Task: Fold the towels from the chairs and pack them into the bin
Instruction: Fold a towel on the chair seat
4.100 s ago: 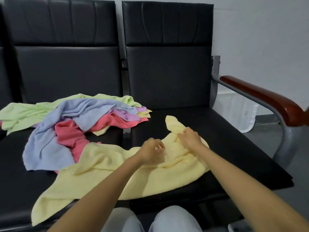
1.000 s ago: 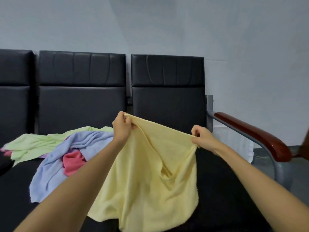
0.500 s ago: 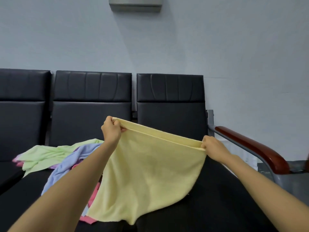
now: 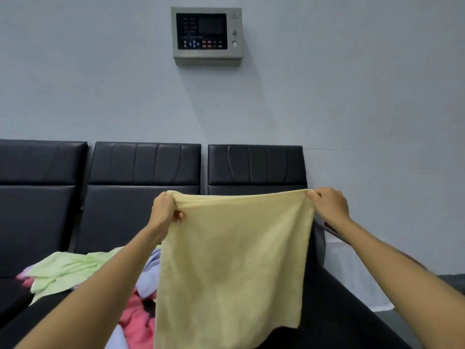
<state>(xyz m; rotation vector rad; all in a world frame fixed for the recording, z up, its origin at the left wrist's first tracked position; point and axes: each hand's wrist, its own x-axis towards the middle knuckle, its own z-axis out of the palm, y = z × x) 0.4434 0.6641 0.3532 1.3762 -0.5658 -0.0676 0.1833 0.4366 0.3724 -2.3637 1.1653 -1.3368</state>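
Note:
A pale yellow towel (image 4: 231, 260) hangs flat and spread out in front of me, above the black chair seats. My left hand (image 4: 164, 210) pinches its top left corner. My right hand (image 4: 328, 204) pinches its top right corner, and the top edge is stretched straight between them. Behind my left arm, a heap of towels lies on the middle seat: a light green one (image 4: 65, 269), a lavender one (image 4: 148, 278) and a pink one (image 4: 138, 321). The bin is hidden from this view.
A row of black padded chairs (image 4: 141, 177) stands against a grey wall. A metal control panel (image 4: 206, 35) hangs on the wall above them. A white bag-like object (image 4: 357, 275) sits on the floor to the right of the end chair.
Both hands have lifted the yellow towel higher and pulled its top edge level and taut. The view has tilted up, so the wall panel now shows.

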